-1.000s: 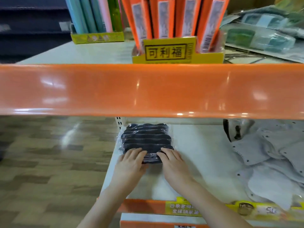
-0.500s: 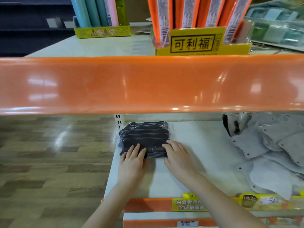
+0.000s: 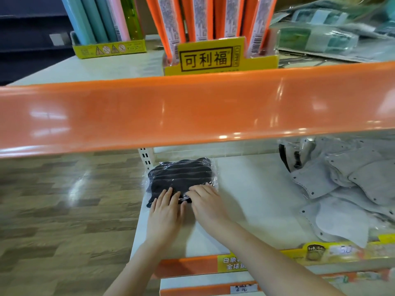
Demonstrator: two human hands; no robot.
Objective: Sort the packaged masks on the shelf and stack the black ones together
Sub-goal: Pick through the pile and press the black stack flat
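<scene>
A stack of black masks in clear plastic packets [image 3: 180, 175] lies at the left end of the white lower shelf [image 3: 252, 189]. My left hand [image 3: 165, 212] lies flat with straight fingers on the near edge of the stack. Beside it, my right hand [image 3: 207, 202] presses its straight fingers on the near right corner of the same stack. Grey and white packaged masks [image 3: 342, 189] lie in a loose heap at the right end of the shelf.
The orange front rail of the upper shelf [image 3: 192, 112] hangs just above the black stack and hides the back of the lower shelf. Orange boxes in a yellow display tray [image 3: 213, 56], pastel boxes [image 3: 102, 22] and green packets [image 3: 316, 39] stand above. Wood-pattern floor [image 3: 64, 210] lies left.
Both hands have slid a little toward each other on the near edge of the black stack. The camera view has shifted and tilted slightly.
</scene>
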